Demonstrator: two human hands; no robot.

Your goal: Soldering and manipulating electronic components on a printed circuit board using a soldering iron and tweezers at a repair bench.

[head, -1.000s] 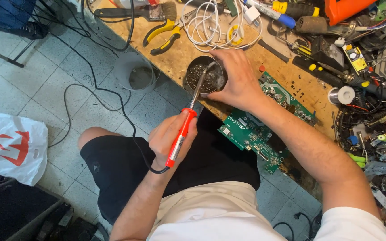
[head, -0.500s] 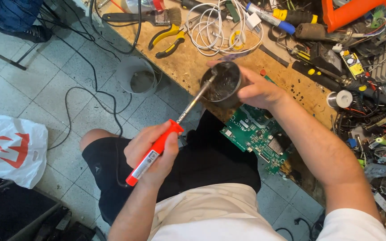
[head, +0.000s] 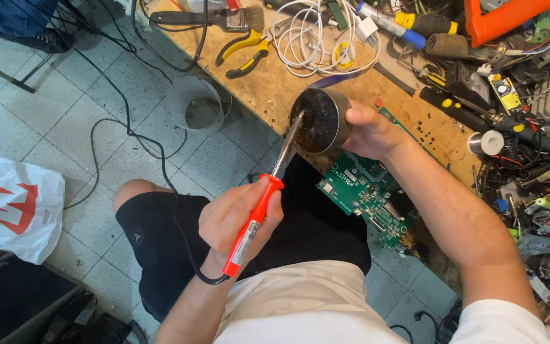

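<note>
Both hands are closed on tools at frame centre: the right hand (head: 373, 130) has lifted the tin (head: 321, 120) off the tabletop (head: 275, 83), while the left hand (head: 240, 220) pokes the soldering iron (head: 259, 210) into it, tip dipping inside.

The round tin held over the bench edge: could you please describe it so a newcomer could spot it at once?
Start at the wooden bench, at its near edge. There the right hand tilts a round tin. Unlike nearby tools, it is a dark open cup with the soldering iron tip inside.
</note>
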